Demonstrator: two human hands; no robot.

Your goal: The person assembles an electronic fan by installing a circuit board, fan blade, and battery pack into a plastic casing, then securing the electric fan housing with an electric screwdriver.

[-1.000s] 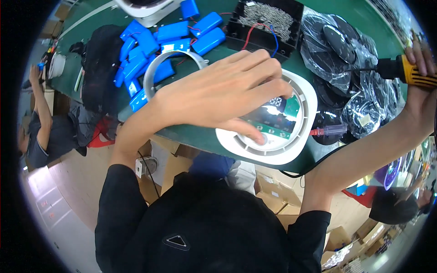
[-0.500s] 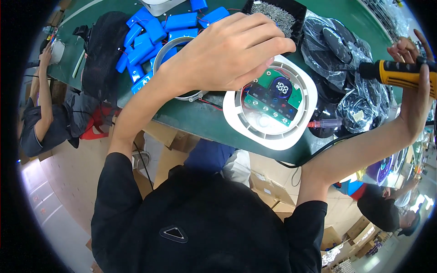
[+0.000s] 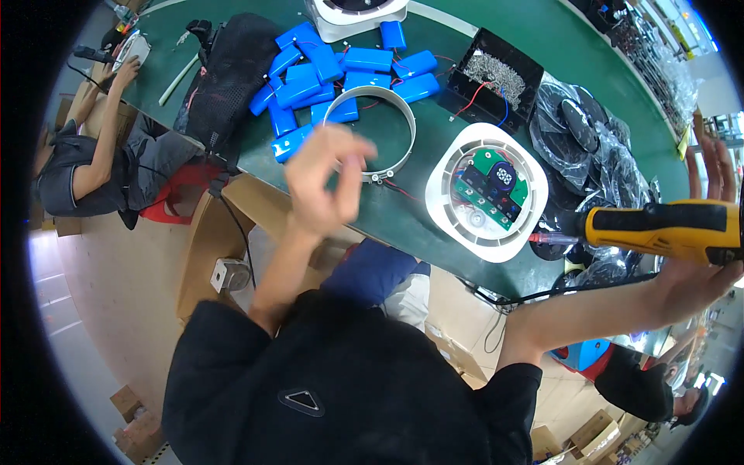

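In my right hand (image 3: 709,205) is a yellow and black electric screwdriver (image 3: 659,229), lying across the palm with the fingers stretched upward. Its tip points left, toward a white rounded housing (image 3: 438,194) on the green table. Inside the housing sits a green circuit board (image 3: 487,186) with a dark round display. My left hand (image 3: 329,178) is smeared by motion in front of the table's near edge, close to a pale ring (image 3: 411,128); its fingers look bent, but anything in them cannot be made out.
Several blue battery packs (image 3: 318,74) lie behind the ring. A black box of screws (image 3: 535,70) stands beyond the housing. Plastic-wrapped black discs (image 3: 573,128) are on the right, a black mesh bag (image 3: 232,77) on the left. A cable (image 3: 542,294) runs along the near edge. Co-workers (image 3: 93,167) sit nearby.
My left hand has moved from above the housing, near the screw box, back to the left and toward me. My right hand and the electric screwdriver have come lower and nearer. The view has shifted.
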